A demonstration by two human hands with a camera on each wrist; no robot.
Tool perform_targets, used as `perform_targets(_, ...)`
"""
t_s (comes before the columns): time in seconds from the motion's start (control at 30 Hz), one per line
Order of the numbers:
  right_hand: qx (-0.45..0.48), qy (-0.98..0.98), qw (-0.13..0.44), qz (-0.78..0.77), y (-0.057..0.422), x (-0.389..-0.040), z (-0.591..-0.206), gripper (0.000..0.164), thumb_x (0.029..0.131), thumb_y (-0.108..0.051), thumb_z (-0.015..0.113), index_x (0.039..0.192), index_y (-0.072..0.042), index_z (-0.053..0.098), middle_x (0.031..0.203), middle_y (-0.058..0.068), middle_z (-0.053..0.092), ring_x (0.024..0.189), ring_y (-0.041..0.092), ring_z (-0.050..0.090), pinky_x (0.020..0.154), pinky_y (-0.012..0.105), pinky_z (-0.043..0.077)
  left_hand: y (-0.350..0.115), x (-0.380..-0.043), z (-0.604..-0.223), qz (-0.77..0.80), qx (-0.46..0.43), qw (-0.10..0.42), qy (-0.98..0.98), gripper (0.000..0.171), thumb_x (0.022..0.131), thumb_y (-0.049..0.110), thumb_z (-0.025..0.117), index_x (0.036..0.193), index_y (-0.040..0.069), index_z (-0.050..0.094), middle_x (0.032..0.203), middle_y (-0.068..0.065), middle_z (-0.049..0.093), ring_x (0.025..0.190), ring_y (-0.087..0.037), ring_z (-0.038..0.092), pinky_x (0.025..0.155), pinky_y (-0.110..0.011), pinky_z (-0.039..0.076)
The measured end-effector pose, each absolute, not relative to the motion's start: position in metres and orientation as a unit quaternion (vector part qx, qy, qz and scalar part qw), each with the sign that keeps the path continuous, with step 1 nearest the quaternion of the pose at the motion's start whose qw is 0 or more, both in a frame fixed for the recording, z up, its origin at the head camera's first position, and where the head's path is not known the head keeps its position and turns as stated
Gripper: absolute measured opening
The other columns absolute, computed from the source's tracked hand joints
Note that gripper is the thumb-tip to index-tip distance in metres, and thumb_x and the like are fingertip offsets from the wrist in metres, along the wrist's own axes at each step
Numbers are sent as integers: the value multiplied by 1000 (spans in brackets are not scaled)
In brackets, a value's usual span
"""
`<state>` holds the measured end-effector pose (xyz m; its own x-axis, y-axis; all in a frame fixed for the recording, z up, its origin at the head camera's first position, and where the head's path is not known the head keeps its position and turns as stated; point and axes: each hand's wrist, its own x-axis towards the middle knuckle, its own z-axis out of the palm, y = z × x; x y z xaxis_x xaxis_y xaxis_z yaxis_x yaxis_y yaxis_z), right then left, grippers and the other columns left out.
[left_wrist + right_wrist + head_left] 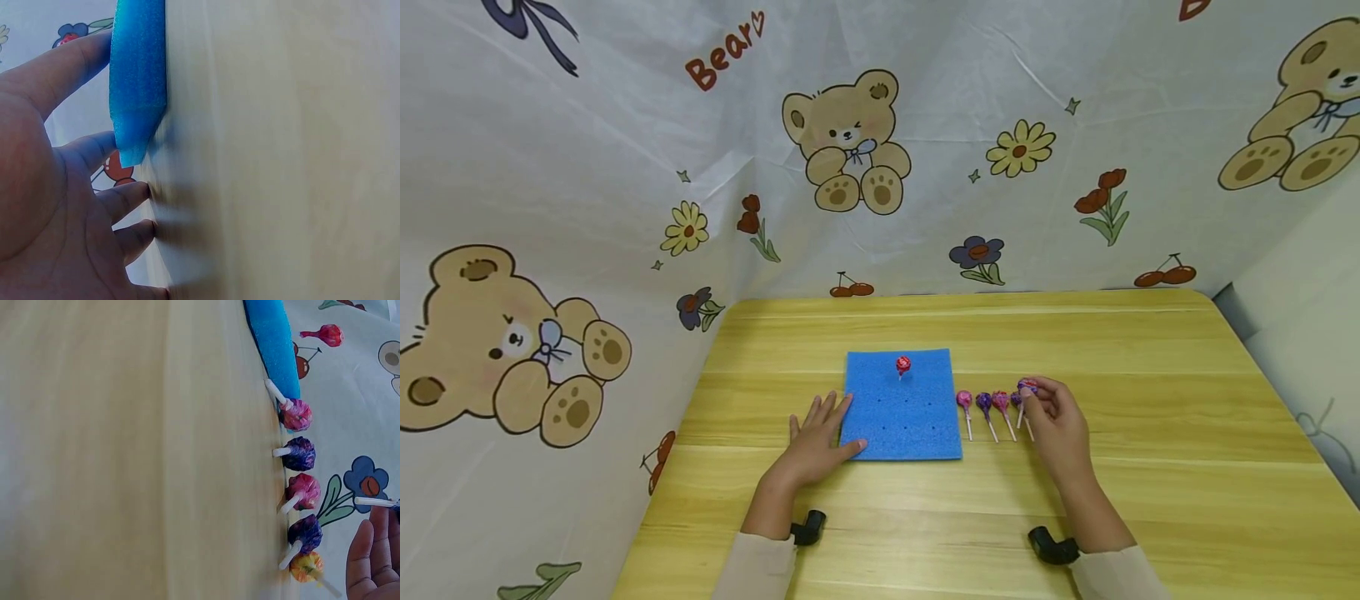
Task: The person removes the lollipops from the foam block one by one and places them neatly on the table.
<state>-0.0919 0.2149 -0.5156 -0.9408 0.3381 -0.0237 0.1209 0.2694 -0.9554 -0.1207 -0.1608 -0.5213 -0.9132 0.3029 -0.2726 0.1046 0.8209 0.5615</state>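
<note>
My right hand (1060, 425) pinches a dark-wrapped lollipop (1027, 384) above the right end of a row of lollipops. In the right wrist view its white stick (374, 502) juts out beside the fingers, its head mostly out of frame. Lying in the row are a pink lollipop (964, 399), a purple lollipop (984, 402), another pink one, another purple one and a yellow-orange lollipop (306, 567). Fingers spread, my left hand (815, 446) rests against the left edge of a blue foam board (868, 375). A red lollipop (903, 364) stands stick-down in the board's far row.
Several small dark holes dot the foam board's surface. Beneath everything is a wood-grain table (1112, 350). A bear-print cloth (925, 250) hangs behind and to the left. Black angled pieces (1054, 547) are attached at both wrists.
</note>
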Motion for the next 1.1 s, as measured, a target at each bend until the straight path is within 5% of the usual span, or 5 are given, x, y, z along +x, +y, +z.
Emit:
perform_targets(0.47, -200, -757, 83, 617, 227, -92, -522, 41, 102, -31, 61, 134, -6, 57, 104, -4, 65, 84, 3, 62, 73, 17, 55, -162, -122, -525, 272, 112, 180, 939, 86, 95, 59, 60, 163, 32, 16, 173, -5, 6, 160, -31, -5, 118, -72, -11)
perform_targets(1.1, -232, -781, 36, 579, 251, -87, -513, 53, 102, -47, 54, 138, -8, 54, 104, -17, 65, 94, -1, 61, 78, 16, 53, -161, -123, -523, 275, 111, 182, 938, 85, 95, 59, 61, 163, 31, 17, 172, -6, 7, 160, -32, -4, 118, -73, -10)
